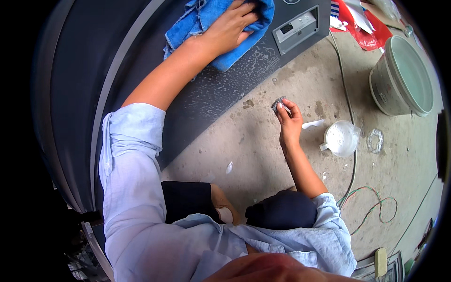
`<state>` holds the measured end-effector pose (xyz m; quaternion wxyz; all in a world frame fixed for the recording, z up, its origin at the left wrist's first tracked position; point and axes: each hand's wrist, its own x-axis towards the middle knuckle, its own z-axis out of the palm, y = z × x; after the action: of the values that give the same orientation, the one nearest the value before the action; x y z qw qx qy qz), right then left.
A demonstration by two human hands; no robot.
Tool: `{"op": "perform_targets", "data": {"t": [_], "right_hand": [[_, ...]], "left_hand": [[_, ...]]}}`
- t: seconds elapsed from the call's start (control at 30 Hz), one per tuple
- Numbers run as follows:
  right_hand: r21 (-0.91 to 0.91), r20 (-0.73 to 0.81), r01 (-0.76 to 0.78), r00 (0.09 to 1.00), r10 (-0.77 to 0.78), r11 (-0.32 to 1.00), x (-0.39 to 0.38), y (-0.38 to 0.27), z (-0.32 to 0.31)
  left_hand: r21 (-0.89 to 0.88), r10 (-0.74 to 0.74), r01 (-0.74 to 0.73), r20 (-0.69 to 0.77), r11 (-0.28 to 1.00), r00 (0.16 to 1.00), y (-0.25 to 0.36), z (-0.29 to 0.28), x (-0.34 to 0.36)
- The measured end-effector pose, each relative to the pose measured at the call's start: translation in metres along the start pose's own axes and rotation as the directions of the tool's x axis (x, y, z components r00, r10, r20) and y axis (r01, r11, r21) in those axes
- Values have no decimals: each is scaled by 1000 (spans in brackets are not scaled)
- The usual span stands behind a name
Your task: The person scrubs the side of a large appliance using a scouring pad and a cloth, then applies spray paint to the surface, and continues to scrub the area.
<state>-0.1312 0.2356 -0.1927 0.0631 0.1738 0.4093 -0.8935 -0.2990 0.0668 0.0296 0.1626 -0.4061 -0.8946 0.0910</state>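
My left hand [230, 28] presses a blue cloth [188, 26], its fingers bent into the folds, against the dark grey panel [206, 91] of a large appliance-like body. Below the cloth the panel is wet, with whitish suds and droplets. Over the concrete floor, a little off the panel's edge, my right hand [290, 117] pinches a small grey wad of steel wool [277, 104] between thumb and fingers. Beside my right wrist a clear plastic measuring jug [341, 138] with whitish liquid stands on the floor, a white strip [313, 124] lying between them.
A large pale bucket [390, 89] stands at the right, near a red plastic bag [371, 35]. A grey cable [345, 80] runs along the floor behind the jug. Red and green wires [378, 202] loop nearer me. The panel has a recessed label plate [296, 29].
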Motion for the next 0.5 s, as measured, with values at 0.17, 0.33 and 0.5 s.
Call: {"op": "perform_targets", "data": {"t": [0.17, 0.33, 0.5], "right_hand": [[36, -7, 35, 999, -34, 999, -2, -15, -1], [49, -29, 69, 997, -68, 996, -7, -32, -12], [78, -41, 83, 996, -80, 994, -14, -41, -24]], "left_hand": [[156, 16, -33, 108, 987, 994, 23, 54, -23], [223, 15, -70, 236, 972, 972, 48, 123, -72], [176, 77, -164, 418, 971, 905, 67, 157, -156]]}}
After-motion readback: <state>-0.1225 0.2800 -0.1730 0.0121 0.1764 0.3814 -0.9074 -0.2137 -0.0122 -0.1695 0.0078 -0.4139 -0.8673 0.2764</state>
